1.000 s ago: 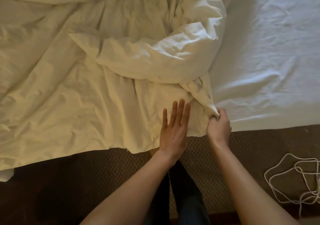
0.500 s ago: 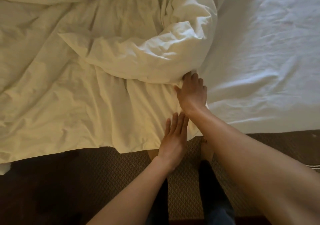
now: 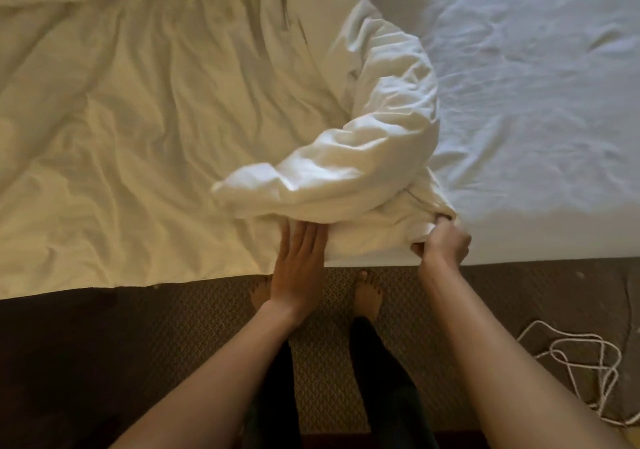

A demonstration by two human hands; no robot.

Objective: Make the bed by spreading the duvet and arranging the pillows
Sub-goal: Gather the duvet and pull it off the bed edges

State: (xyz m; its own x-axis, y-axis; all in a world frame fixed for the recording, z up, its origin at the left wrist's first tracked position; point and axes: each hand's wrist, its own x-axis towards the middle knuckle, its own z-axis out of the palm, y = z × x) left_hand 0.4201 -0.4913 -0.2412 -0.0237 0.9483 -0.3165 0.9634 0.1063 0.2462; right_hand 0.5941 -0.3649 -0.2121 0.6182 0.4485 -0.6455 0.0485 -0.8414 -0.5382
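Observation:
A white duvet [image 3: 166, 109] lies crumpled over the left part of the bed. Its right side is rolled into a thick fold [image 3: 346, 161] that curls down toward the bed's near edge. My left hand [image 3: 299, 265] lies flat with straight fingers on the duvet at the near edge, fingertips under the fold. My right hand [image 3: 445, 242] grips a bunched corner of the duvet at the bed's edge, right of the fold. No pillows are in view.
The bare white bottom sheet [image 3: 540, 102] covers the right part of the bed. Brown patterned carpet [image 3: 173, 338] runs along the bed, with my bare feet [image 3: 367, 296] on it. A white cable [image 3: 581, 365] lies coiled on the floor at the right.
My right hand has come back from under the fold to the bed's edge and taken hold of the duvet corner. The rolled fold has shifted toward me. My left hand stays flat.

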